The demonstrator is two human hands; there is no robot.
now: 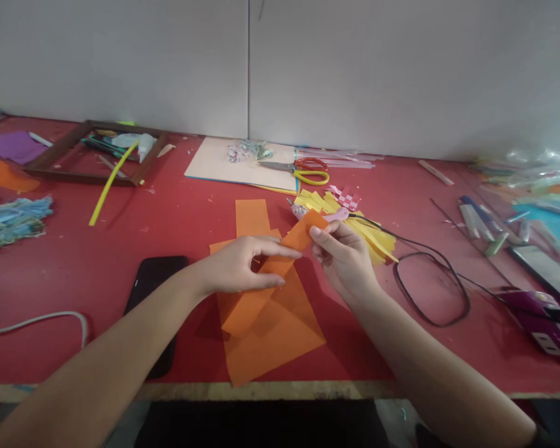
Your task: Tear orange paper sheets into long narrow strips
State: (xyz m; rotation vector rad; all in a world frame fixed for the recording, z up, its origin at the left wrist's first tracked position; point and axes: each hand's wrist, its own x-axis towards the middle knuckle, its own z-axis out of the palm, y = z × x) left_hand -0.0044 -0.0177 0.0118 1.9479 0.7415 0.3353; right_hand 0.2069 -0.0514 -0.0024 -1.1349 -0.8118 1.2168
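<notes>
Centrally, a separate orange paper strip (273,266) is pinched by the right hand (348,256), left hand (236,264) open, flat orange sheet (275,353) seemingly unworked.

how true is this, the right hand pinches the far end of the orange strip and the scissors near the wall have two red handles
Not quite: the head view shows the scissors with one red handle and one yellow. The right hand does pinch the orange strip's far end.

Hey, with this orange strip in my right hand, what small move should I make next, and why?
Perhaps close your left hand gently on the orange strip to steady it: your right hand pinches its upper end, but the left one's thumb and forefinger are spread apart across it.
</notes>
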